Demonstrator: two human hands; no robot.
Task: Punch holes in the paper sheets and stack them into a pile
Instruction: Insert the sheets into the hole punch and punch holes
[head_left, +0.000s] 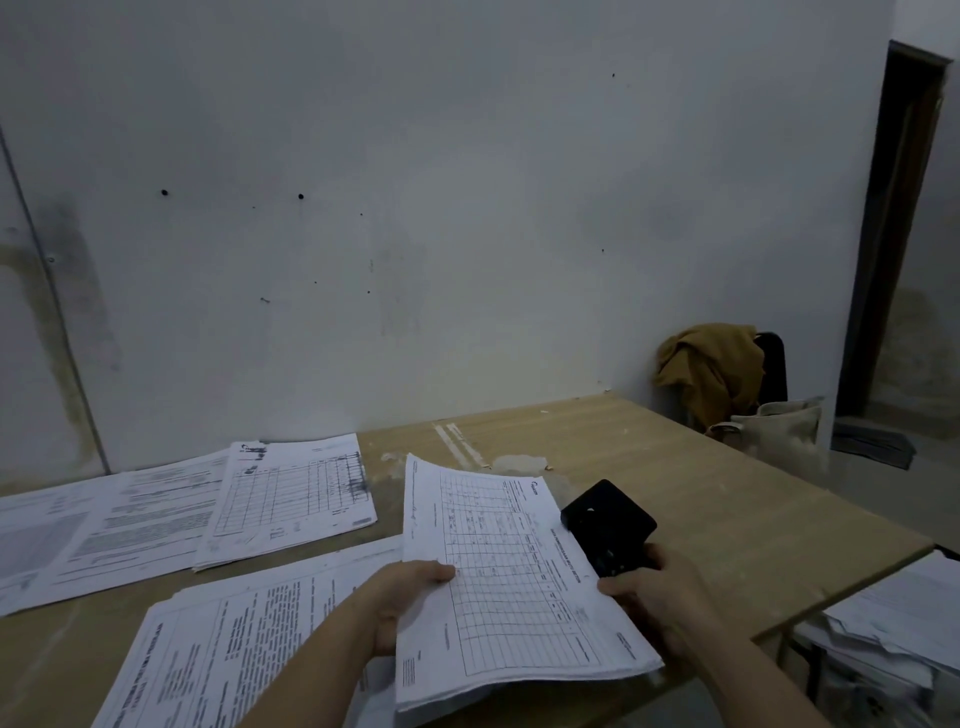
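A thin bundle of printed paper sheets (504, 587) with a table grid is held just above the wooden table (701, 499). My left hand (400, 597) grips its left edge, thumb on top. My right hand (654, 592) holds the bundle's right edge, thumb on the paper, and its fingers also curl round the black hole punch (608, 525), which sits against that edge. A pile of printed sheets (234, 644) lies on the table under my left forearm.
More loose sheets (291, 499) and pages (104, 525) lie spread along the wall at the back left. A chair with a mustard cloth (711, 369) and a pale bag (779, 431) stand right of the table. Another paper heap (898, 618) lies lower right.
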